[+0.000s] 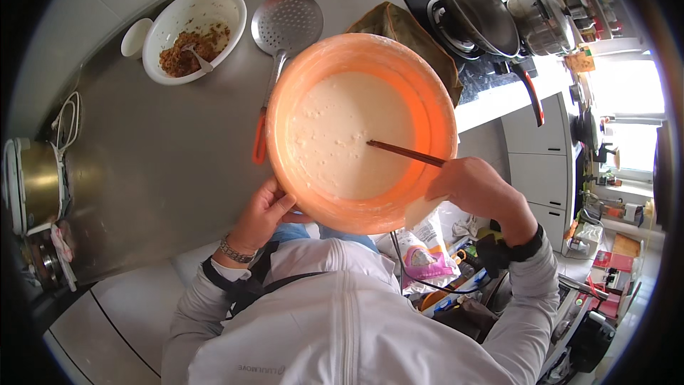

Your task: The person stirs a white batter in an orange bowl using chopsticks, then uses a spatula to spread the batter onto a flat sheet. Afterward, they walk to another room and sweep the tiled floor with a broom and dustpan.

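A large orange plastic basin (443, 80) holds pale, lumpy batter (336, 117) in front of me. My left hand (269, 207) grips its near-left rim, the thumb lying against the outer wall. In my right hand (470, 184) are dark chopsticks (406, 153), slanting over the near-right rim with their tips in the batter. Something thin and pale, perhaps paper or cloth (423, 210), hangs under that hand against the basin's outer side. Left of the basin lies a steel skimmer (288, 21) with an orange-tipped handle, partly hidden by the basin.
A white bowl (238, 37) with brown minced filling and a spoon stands at the back left, beside a small white cup (134, 38). Behind the basin lies a green-brown cloth (382, 20). A wok (478, 10) rests on the stove, its handle jutting past the counter edge near a steel pot (542, 21).
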`<act>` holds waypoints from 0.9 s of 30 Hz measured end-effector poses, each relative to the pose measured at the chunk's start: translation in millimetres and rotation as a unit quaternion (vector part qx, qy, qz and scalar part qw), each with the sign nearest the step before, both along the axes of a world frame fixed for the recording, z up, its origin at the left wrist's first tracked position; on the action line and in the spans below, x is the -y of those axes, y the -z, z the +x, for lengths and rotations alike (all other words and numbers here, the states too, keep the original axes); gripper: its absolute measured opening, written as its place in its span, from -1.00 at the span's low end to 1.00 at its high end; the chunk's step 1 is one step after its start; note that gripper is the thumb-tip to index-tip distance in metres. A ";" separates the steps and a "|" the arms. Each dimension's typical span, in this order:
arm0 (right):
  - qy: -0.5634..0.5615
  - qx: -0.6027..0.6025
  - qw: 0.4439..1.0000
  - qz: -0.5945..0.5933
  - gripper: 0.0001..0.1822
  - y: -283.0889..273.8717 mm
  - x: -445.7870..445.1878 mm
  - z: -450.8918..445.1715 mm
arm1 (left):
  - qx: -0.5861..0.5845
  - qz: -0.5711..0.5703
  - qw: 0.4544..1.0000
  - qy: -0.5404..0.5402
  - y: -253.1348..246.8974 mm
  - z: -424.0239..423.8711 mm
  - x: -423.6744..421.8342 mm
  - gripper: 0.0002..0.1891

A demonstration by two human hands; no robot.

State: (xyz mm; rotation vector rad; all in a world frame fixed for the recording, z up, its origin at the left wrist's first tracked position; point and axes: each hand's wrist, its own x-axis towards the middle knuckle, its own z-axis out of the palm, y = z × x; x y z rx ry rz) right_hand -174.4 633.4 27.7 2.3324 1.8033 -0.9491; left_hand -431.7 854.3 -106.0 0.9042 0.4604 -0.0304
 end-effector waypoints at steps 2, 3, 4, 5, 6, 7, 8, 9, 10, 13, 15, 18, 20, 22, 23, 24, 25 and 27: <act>-0.002 -0.068 0.998 -0.018 -0.74 21.1 -11.9 -9.7 | -0.002 0.000 1.000 -0.006 -2.5 1.0 1.1 -0.73; -0.002 -0.101 0.994 -0.027 -0.74 32.7 -18.8 -15.6 | -0.001 -0.002 1.000 -0.009 -3.2 1.8 1.8 -0.73; -0.003 -0.129 0.991 0.022 -0.76 40.8 -24.3 -19.1 | 0.001 -0.003 1.000 -0.014 -3.1 3.0 2.6 -0.73; -0.005 -0.155 0.985 0.072 -0.78 47.6 -28.9 -22.1 | 0.003 -0.010 1.000 -0.013 -3.9 4.5 2.9 -0.73; -0.009 -0.185 0.975 0.121 -0.79 51.9 -32.9 -23.0 | 0.000 -0.016 1.000 -0.016 -5.1 3.1 2.6 -0.73; -0.007 -0.170 0.980 0.100 -0.78 48.4 -32.6 -18.4 | -0.002 -0.022 1.000 -0.018 -5.7 2.0 2.3 -0.73; -0.005 -0.154 0.985 0.079 -0.78 40.8 -29.1 -9.8 | 0.000 -0.023 1.000 -0.018 -4.5 0.9 1.9 -0.73; -0.002 -0.137 0.989 0.056 -0.77 34.9 -24.1 -1.2 | 0.003 -0.026 1.000 -0.017 -2.5 -0.1 1.4 -0.73; -0.021 -0.113 0.993 0.033 -0.75 33.8 -17.5 6.6 | 0.006 -0.028 0.999 -0.017 -1.3 -0.8 1.0 -0.73; -0.004 -0.082 0.996 -0.045 -0.77 32.3 -11.7 5.4 | 0.007 -0.026 0.999 -0.023 -1.7 -1.2 2.6 -0.74; -0.023 -0.137 0.989 0.058 -0.79 52.3 -18.9 -15.5 | 0.000 -0.014 1.000 -0.013 1.2 -1.1 2.6 -0.74; -0.023 -0.175 0.977 0.124 -0.81 54.6 -19.7 -11.1 | 0.000 -0.010 1.000 -0.016 0.5 1.1 2.8 -0.74; -0.002 -0.131 0.989 0.062 -0.80 44.3 -11.3 3.3 | -0.004 -0.009 1.000 -0.018 0.1 -1.8 1.6 -0.74; -0.023 -0.064 0.998 0.008 -0.81 18.5 -15.7 6.4 | -0.003 -0.010 1.000 -0.018 0.5 -3.0 1.5 -0.74; -0.009 -0.070 0.997 0.005 -0.82 15.2 -15.2 4.5 | -0.002 -0.009 1.000 -0.022 0.2 -2.6 1.9 -0.75; -0.019 -0.084 0.996 0.017 -0.82 27.8 -12.3 -0.8 | 0.000 -0.009 1.000 -0.024 -0.9 -1.7 2.4 -0.75; -0.027 -0.098 0.994 0.031 -0.81 39.6 -16.3 -11.6 | 0.001 -0.006 1.000 -0.023 -1.7 -0.5 2.5 -0.75; -0.004 -0.143 0.985 0.101 -0.80 54.3 -37.0 -32.7 | 0.008 -0.015 1.000 -0.021 2.1 -1.3 2.4 -0.75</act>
